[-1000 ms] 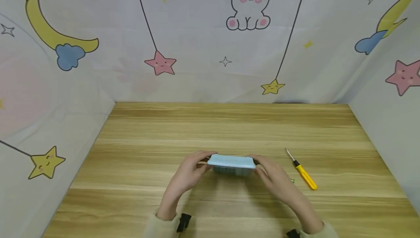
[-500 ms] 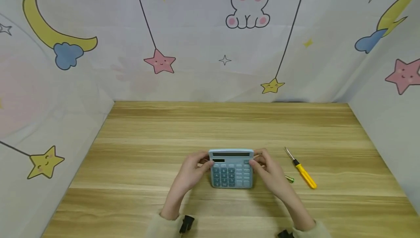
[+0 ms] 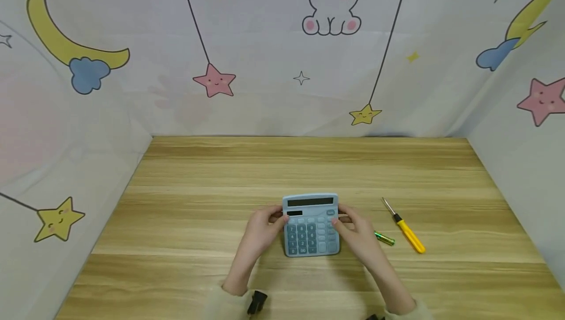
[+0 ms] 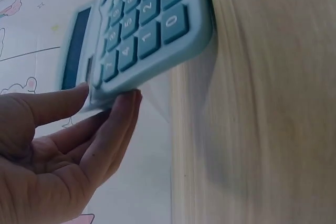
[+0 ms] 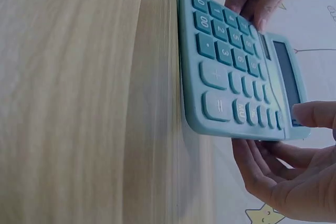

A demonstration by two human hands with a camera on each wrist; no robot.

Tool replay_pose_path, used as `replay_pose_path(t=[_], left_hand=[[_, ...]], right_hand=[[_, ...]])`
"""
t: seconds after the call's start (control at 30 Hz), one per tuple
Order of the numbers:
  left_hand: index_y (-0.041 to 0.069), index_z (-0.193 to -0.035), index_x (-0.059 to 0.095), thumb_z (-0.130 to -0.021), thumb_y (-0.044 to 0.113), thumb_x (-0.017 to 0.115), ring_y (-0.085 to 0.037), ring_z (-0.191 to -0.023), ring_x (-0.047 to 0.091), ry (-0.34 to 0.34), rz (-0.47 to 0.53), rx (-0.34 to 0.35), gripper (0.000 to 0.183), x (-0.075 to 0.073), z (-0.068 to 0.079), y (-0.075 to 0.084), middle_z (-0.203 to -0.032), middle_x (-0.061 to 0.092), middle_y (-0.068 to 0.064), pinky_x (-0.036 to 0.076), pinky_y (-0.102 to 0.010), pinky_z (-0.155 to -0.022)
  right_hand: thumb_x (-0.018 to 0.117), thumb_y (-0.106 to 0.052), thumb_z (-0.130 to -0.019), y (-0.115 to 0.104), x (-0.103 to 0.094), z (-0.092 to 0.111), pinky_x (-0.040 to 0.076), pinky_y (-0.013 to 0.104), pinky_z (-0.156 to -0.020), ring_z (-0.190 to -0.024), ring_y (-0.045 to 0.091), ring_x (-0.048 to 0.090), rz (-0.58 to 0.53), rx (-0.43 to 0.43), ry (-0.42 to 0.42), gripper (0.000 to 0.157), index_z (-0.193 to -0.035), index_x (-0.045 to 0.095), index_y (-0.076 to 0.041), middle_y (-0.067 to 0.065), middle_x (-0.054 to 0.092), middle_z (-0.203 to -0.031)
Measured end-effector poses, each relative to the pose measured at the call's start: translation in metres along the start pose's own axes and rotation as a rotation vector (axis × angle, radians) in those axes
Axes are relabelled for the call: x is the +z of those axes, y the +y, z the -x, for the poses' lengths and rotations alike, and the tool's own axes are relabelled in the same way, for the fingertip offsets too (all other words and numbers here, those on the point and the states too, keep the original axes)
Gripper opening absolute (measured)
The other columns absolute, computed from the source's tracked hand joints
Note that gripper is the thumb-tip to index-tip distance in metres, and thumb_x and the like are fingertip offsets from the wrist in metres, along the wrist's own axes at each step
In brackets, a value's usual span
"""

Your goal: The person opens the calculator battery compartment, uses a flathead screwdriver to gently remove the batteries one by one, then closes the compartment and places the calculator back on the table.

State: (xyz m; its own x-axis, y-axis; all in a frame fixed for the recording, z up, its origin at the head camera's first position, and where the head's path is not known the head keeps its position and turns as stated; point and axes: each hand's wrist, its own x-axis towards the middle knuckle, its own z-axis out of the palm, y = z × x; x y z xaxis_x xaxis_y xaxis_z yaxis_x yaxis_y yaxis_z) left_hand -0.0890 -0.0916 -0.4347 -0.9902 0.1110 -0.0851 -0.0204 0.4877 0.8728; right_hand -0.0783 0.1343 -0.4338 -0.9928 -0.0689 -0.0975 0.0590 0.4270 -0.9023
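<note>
A light blue calculator [image 3: 311, 226] is held between both hands, its keys and dark display facing up toward the head camera. My left hand [image 3: 261, 228] grips the left edge, thumb on the front face and fingers behind. On the opposite edge, my right hand [image 3: 356, 229] pinches it the same way. The left wrist view shows the calculator [image 4: 152, 30] tilted, its lower end close over the table. In the right wrist view the calculator [image 5: 231, 72] has my right thumb beside the display and the other fingers underneath.
A green battery [image 3: 385, 238] lies just right of my right hand, partly hidden by it. Beyond it rests a screwdriver [image 3: 409, 233] with a yellow handle. The wooden table [image 3: 212, 178] is bordered by a printed white cloth [image 3: 265, 104].
The calculator has swung from edge-on to showing its key face, and its tilt has eased further. Both hands keep hold of it. More of the battery has come into view.
</note>
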Motion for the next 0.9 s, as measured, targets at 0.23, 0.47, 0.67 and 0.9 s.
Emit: replay_pose_path(t=[0.23, 0.47, 0.67, 0.9], left_hand=[[-0.012, -0.132, 0.049, -0.086, -0.005, 0.059, -0.036, -0.102, 0.065, -0.006, 0.047, -0.034, 0.047, 0.006, 0.000, 0.002, -0.118, 0.061, -0.028, 0.057, -0.037, -0.084], [-0.011, -0.138, 0.042, -0.078, -0.012, 0.052, -0.038, -0.109, 0.061, -0.037, 0.107, -0.082, 0.060, 0.009, -0.001, 0.002, -0.125, 0.052, -0.029, 0.055, -0.038, -0.086], [-0.007, -0.143, 0.038, -0.077, -0.012, 0.050, -0.039, -0.117, 0.057, -0.070, 0.150, -0.127, 0.067, 0.012, -0.003, -0.001, -0.135, 0.050, -0.026, 0.053, -0.042, -0.092], [-0.006, -0.144, 0.036, -0.078, -0.009, 0.050, -0.037, -0.119, 0.056, -0.085, 0.121, -0.132, 0.068, 0.015, -0.004, -0.003, -0.133, 0.054, -0.026, 0.049, -0.045, -0.097]], right_hand=[[0.060, -0.010, -0.092, 0.001, 0.008, 0.001, 0.048, 0.047, -0.099, -0.115, 0.032, 0.055, -0.032, 0.048, -0.018, 0.052, -0.140, 0.044, 0.002, 0.021, 0.052, -0.131], [0.058, -0.013, -0.094, 0.002, 0.012, 0.002, 0.041, 0.051, -0.106, -0.124, 0.032, 0.049, -0.064, 0.068, -0.045, 0.057, -0.145, 0.037, 0.001, 0.020, 0.052, -0.134], [0.057, -0.009, -0.094, 0.004, 0.016, 0.001, 0.046, 0.048, -0.101, -0.123, 0.039, 0.051, -0.096, 0.072, -0.073, 0.061, -0.147, 0.030, 0.006, 0.026, 0.050, -0.134], [0.056, -0.013, -0.095, 0.005, 0.016, 0.002, 0.050, 0.045, -0.097, -0.123, 0.046, 0.051, -0.066, 0.120, -0.109, 0.063, -0.146, 0.026, 0.011, 0.033, 0.038, -0.143]])
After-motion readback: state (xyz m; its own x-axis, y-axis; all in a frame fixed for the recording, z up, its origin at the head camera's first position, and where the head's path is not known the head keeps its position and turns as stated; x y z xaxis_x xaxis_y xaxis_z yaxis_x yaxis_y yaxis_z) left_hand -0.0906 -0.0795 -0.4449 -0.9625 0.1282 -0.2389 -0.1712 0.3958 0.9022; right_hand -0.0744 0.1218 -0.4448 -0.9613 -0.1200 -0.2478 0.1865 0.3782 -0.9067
